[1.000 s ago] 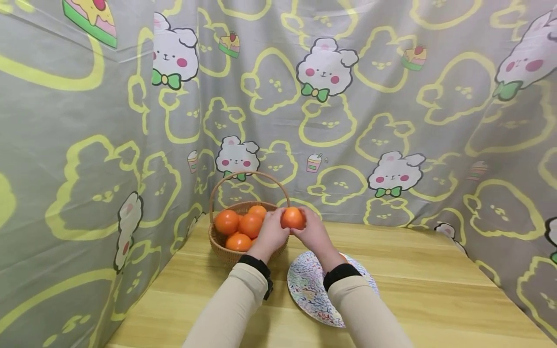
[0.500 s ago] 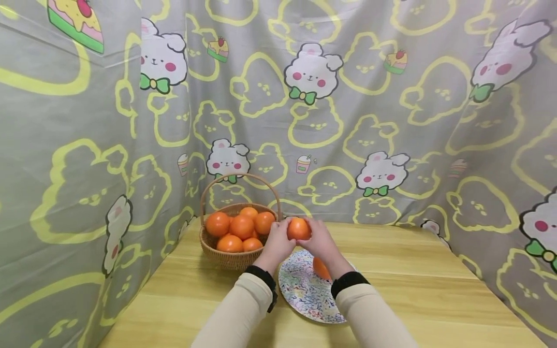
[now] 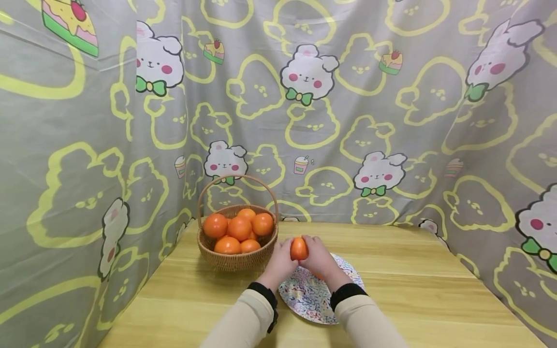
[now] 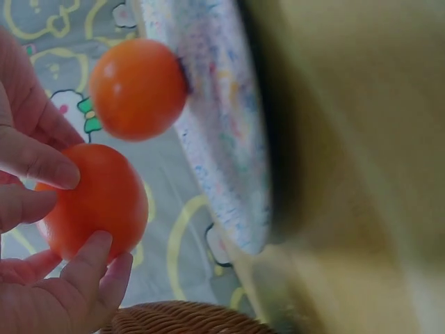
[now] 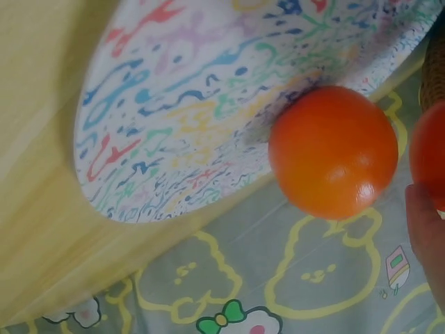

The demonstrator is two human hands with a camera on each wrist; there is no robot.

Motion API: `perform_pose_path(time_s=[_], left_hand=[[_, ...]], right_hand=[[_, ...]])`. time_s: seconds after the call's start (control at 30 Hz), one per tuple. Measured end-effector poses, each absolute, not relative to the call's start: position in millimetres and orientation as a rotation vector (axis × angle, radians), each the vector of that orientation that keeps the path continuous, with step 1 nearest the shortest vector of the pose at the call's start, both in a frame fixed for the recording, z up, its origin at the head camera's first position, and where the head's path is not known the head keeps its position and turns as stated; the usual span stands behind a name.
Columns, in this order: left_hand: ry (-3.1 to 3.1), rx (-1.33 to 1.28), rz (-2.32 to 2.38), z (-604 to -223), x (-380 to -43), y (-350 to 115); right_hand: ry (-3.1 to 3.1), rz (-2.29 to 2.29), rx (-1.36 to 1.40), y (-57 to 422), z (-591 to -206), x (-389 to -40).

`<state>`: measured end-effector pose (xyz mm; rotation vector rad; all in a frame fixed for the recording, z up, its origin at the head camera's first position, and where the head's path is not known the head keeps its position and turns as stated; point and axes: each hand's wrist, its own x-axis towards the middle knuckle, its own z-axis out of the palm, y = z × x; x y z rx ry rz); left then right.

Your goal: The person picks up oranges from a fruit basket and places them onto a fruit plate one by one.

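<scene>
We hold one orange fruit (image 3: 299, 248) between both hands, just above the near-left part of the patterned plate (image 3: 348, 270) and just right of the wicker basket (image 3: 237, 258). Our left hand (image 3: 283, 261) has its fingers (image 4: 42, 163) curled round the fruit's left side, with the thumb under it in the left wrist view, so these fingers are grasping the fruit. Our right hand (image 3: 318, 258) closes on the fruit from the right; in the head view its fingers wrap the fruit's side, while the right wrist view shows only one fingertip at the picture's edge beside a sliver of the held fruit. A second orange fruit (image 5: 334, 152) lies on the plate, resting against its speckled face near the rim; in the head view it is almost wholly hidden behind our right hand. The plate, white with many-coloured squiggles, lies flat on the yellow wooden surface (image 3: 413, 299). The basket stands upright on the surface to the left of the plate, near it; whether they touch we cannot tell. It has an arched handle (image 3: 237, 181) and holds a heap of orange fruits (image 3: 239, 228). Both forearms wear cream sleeves (image 3: 243, 319) with black cuffs. A grey curtain (image 3: 391, 121) printed with white rabbits and yellow outlines hangs behind and on both sides of the surface.
</scene>
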<state>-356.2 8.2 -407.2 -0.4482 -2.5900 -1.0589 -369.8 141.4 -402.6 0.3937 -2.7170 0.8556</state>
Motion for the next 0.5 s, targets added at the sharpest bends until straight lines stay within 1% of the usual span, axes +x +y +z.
perform_pose_path(time_s=[0.17,0.5], left_hand=[[-2.635,-0.389,-1.057,-419,-355,8],[-2.684,-0.382,-1.117,-436,-357,6]], right_hand=[[-2.772,0.655,0.436,138,-409,-367],[-2.881,0.506,0.49,134,-421,-367]])
